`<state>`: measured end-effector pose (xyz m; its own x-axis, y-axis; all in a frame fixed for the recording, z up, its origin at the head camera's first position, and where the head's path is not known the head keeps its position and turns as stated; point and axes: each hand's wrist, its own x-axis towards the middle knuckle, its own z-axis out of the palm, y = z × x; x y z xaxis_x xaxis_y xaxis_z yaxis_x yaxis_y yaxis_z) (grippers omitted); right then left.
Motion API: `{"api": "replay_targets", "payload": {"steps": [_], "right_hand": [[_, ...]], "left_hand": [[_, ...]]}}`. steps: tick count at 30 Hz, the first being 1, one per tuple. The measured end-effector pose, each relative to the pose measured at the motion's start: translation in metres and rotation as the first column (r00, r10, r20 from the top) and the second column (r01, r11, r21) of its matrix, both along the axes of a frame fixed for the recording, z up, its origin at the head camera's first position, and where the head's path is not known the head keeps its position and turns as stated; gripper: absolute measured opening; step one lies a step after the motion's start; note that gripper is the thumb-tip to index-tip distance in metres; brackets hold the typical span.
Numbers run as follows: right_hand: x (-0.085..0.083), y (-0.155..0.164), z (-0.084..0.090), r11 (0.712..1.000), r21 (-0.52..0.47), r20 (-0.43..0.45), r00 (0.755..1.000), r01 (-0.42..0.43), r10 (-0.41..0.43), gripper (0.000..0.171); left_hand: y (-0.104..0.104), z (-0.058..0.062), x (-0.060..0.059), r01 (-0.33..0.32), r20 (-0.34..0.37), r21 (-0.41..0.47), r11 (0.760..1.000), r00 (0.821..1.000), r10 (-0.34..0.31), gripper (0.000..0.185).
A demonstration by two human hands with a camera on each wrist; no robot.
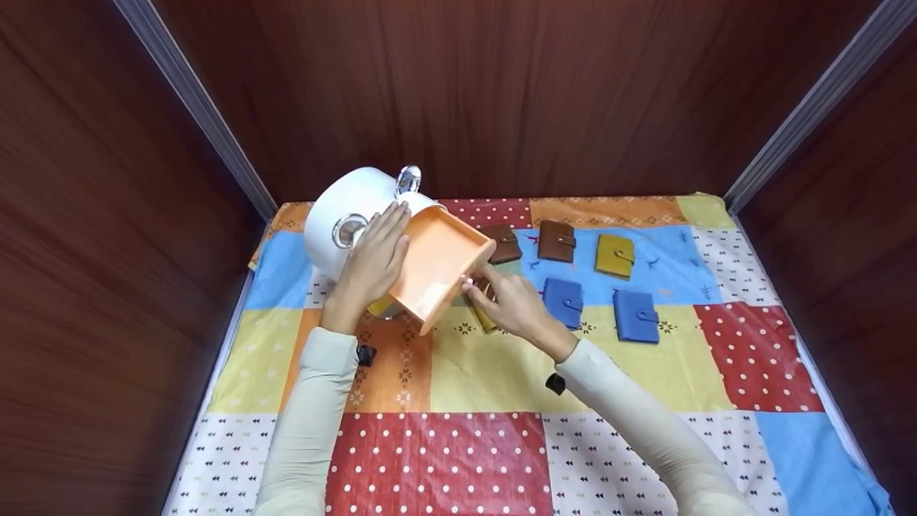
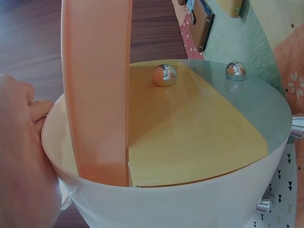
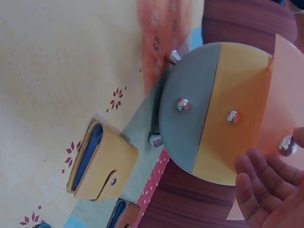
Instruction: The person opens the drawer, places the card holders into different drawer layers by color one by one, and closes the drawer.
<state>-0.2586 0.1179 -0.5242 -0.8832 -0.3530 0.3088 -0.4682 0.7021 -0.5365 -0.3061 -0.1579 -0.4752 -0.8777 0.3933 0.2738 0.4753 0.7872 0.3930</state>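
A white round drawer box (image 1: 358,188) lies at the table's back left, with metal feet on its side. Its peach-orange top drawer (image 1: 438,261) is pulled well out, and its inside shows bare. My left hand (image 1: 376,258) rests on the white shell beside the drawer, fingers straight. By the drawer's front, my right hand (image 1: 517,299) pinches the silver knob (image 3: 287,145) between thumb and finger. Below it, the yellow drawer front (image 3: 232,137) and the grey-green drawer front (image 3: 190,109) sit flush, each with a round silver knob.
Right of the box lie several small snap wallets: a brown wallet (image 1: 557,241), another brown wallet (image 1: 506,245), a mustard wallet (image 1: 614,256), two blue wallets (image 1: 636,317), and a yellow wallet (image 3: 107,164) partly under my right hand. Wood-patterned panels (image 1: 501,93) surround the patchwork-covered table (image 1: 487,373).
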Motion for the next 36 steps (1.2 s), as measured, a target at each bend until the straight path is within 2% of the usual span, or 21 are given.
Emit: {"api": "replay_targets", "payload": {"steps": [8,16,21,29,36], "right_hand": [[-0.006,0.011,-0.002,0.999,-0.034,0.029,0.999,0.035,-0.034,0.041],[-0.023,0.03,-0.006,0.991,-0.053,0.051,0.992,0.122,-0.119,0.034],[-0.036,0.04,-0.005,0.985,-0.06,0.052,0.986,0.16,-0.157,0.031],[-0.053,0.048,-0.001,0.971,-0.027,0.037,0.971,0.237,-0.236,0.026],[-0.066,0.05,-0.001,0.964,-0.013,0.038,0.964,0.265,-0.265,0.024]], "left_hand": [[0.0,0.0,-0.001,-0.004,0.006,-0.014,1.0,1.0,0.004,0.057],[0.0,-0.001,0.001,-0.001,-0.022,0.003,1.0,1.0,0.001,0.054],[0.0,0.0,0.001,0.003,-0.015,-0.002,1.0,1.0,-0.003,0.055],[0.0,0.0,0.001,-0.001,-0.011,0.004,1.0,1.0,0.001,0.056],[0.001,0.0,0.002,-0.004,-0.021,0.006,1.0,1.0,0.004,0.054]]}}
